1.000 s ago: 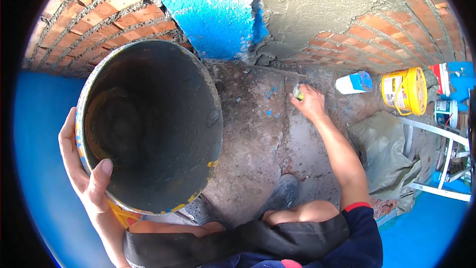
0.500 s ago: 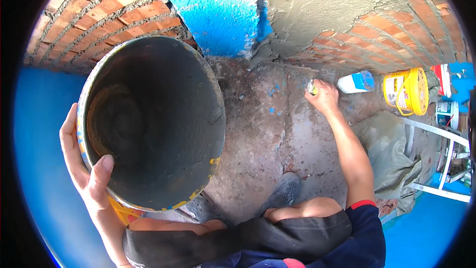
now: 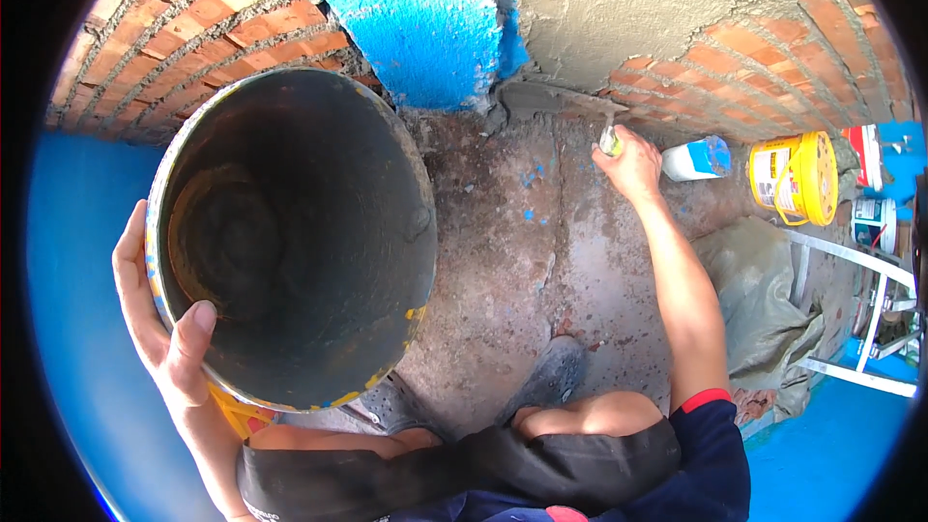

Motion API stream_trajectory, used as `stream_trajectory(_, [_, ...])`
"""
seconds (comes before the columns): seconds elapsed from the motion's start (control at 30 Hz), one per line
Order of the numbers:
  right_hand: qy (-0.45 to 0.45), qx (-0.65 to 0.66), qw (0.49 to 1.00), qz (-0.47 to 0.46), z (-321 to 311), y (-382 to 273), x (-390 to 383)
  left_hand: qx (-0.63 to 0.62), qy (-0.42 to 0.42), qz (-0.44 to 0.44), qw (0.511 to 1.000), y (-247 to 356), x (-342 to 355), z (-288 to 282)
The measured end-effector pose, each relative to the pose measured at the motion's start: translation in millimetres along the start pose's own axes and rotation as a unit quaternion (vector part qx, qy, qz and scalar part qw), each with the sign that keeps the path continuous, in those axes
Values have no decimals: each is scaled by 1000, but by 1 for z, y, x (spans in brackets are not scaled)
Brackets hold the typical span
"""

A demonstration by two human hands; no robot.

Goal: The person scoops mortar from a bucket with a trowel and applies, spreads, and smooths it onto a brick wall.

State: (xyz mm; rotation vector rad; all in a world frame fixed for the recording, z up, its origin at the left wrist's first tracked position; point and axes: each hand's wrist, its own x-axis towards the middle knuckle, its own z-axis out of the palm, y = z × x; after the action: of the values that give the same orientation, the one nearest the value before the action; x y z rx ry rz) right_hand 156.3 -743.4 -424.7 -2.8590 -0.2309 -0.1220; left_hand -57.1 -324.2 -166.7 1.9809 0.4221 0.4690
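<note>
Trowel [image 3: 610,142]: located at the wall base, right of centre. The blade extends left from the handle, along the joint between wall and floor. Right hand [image 3: 635,166]: closed around the trowel handle.

Bucket [image 3: 329,329]: left of centre, mouth toward the camera, grey residue on the inner wall, yellow paint marks on the rim. Left hand [image 3: 172,338]: gripping the bucket's left rim, thumb over the inside, fingers along the outside.

Wall above the trowel: 3 surfaces are visible, namely grey mortar [image 3: 619,0], blue paint [image 3: 411,29] and bare brick [image 3: 203,24]. Brick shows at both sides.

Floor [image 3: 493,222]: stained, with blue specks. 2 shoes [image 3: 553,372] rest on it, below the bucket and trowel.

Right side: 1 blue-and-white tub [image 3: 696,159] near the right hand; 1 yellow pail [image 3: 807,177] beyond it; below these, 1 crumpled sheet [image 3: 744,275] beside a metal frame [image 3: 851,251].
</note>
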Motion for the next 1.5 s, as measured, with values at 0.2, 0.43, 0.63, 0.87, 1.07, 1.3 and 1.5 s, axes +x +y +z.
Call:
stream_trajectory(0.2, [-15, 17, 1000, 10, -37, -17, 6, 7, -5, 2, 1000, 1, -1, -1])
stream_trajectory(0.43, [17, 27, 999, 13, -79, -27, 5, 4, 2, -3, 1000, -1, -2, -4])
stream_trajectory(0.63, [5, -5, 1000, 23, -131, -48, 12, 2, 16, -6, 1000, 0, -3, -4])
stream_trajectory(0.87, [16, 93, 987, -130, -169, -20, 23, -9, 11, -10, 1000, 1, -5, -3])
stream_trajectory(1.07, [153, 231, 957, -81, -201, -25, 21, -11, 11, -18, 1000, 2, -6, -4])
stream_trajectory(1.3, [-24, 67, 993, -96, -135, -22, 29, 2, -5, -9, 1000, -2, -6, -8])
stream_trajectory(1.5, [-98, -48, 993, -45, -70, -7, 26, -2, 1, -9, 1000, 3, -5, 1])
